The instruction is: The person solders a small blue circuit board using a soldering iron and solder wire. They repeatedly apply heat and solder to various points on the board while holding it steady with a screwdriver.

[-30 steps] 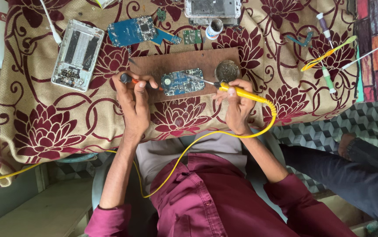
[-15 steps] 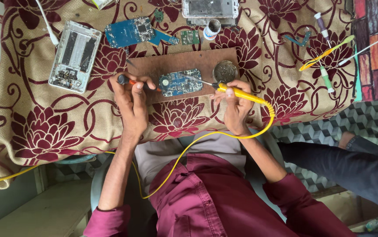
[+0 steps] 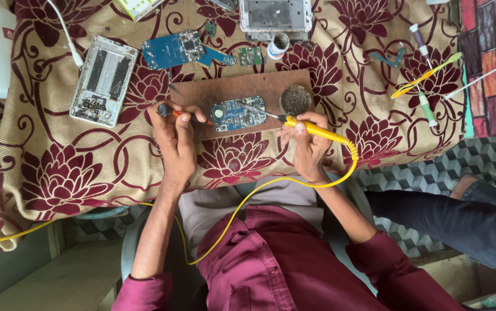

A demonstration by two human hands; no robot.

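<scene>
soldering iron [image 3: 311, 128] tip toward circuit board [image 3: 237, 113]

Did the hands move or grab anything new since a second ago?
Hardly anything changed. The right hand still holds the yellow soldering iron with its tip on the blue circuit board. The left hand still grips a small tool beside the board. Nothing was picked up or let go. The wooden board and the parts on the cloth stayed put.

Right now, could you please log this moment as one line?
left hand: holds screwdriver | right hand: yellow soldering iron, tip on blue circuit board | wooden board beneath
</scene>
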